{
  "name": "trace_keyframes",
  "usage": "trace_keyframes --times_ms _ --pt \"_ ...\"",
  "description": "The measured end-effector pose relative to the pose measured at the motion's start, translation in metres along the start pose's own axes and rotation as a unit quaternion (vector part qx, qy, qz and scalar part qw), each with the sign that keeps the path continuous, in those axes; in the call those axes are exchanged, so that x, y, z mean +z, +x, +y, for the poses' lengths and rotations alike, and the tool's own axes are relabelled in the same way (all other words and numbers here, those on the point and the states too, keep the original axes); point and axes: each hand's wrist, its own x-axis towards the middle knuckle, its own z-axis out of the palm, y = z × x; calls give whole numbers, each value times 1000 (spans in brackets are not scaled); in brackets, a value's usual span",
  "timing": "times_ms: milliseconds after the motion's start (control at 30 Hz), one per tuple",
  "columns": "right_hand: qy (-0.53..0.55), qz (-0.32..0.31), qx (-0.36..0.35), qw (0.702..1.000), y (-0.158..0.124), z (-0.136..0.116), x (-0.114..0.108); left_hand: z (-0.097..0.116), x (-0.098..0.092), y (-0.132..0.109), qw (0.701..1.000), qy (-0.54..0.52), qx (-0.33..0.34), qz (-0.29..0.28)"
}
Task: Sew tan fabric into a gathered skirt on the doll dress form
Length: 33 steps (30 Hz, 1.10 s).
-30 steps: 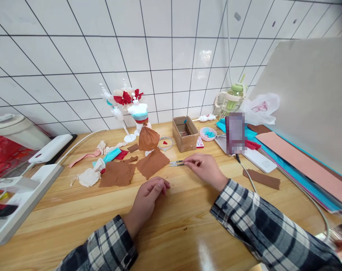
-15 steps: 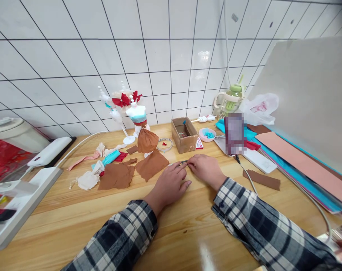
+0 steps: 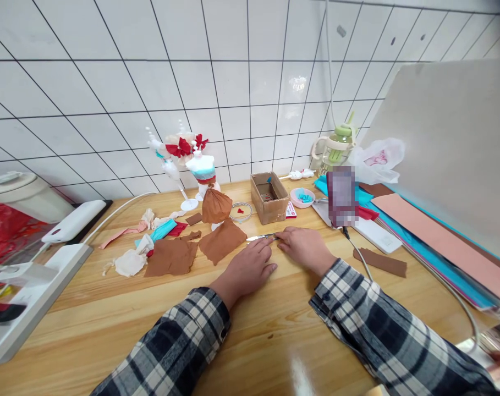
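A slim, pointed silver tool (image 3: 260, 237) lies on the wooden table just beyond my fingers; it is too small to tell its exact kind. My left hand (image 3: 250, 268) rests palm down, fingers stretched out flat, with its fingertips just below the tool. The curled fingers of my right hand (image 3: 304, 248) are closed at the tool's dark right end, and its fingertips are partly hidden. Left of my hands is a flat piece of brown crepe paper (image 3: 224, 242). Behind it stands a small white dress form (image 3: 201, 164) with a gathered brown paper skirt (image 3: 216, 205).
Behind my hands are a cardboard box (image 3: 275, 211), a wire coil (image 3: 241, 219) and a pink bowl (image 3: 301, 204). Paper scraps (image 3: 169, 257) lie to the left. A blurred phone-like device (image 3: 342, 197) stands on the right, its cable (image 3: 359, 253) crossing the table near my right sleeve.
My left fingers have drawn back slightly and flattened, exposing more of the silver tool. My right hand has shifted a little to the right along it.
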Motion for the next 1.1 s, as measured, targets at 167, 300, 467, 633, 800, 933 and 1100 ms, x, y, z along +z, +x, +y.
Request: trace_keyframes --times_ms 167,300,467,633,800,933,1100 --pt "-12 2 -21 1000 0 -1 0 3 1 3 999 34 -11 2" --pt "-15 1 -33 999 0 1 -1 5 2 9 997 79 -2 -1" --pt "-9 -16 -62 998 -4 4 -4 7 3 10 994 111 18 4" --pt "8 -24 -76 997 -9 6 -3 10 0 9 990 128 64 1" --pt "60 -33 -110 992 -11 15 -2 12 -1 10 988 151 40 -6" --pt "85 -49 -136 986 -16 19 -3 12 0 11 993 117 15 1" --pt "90 -74 -124 985 -21 21 -2 11 2 9 994 109 -5 -3"
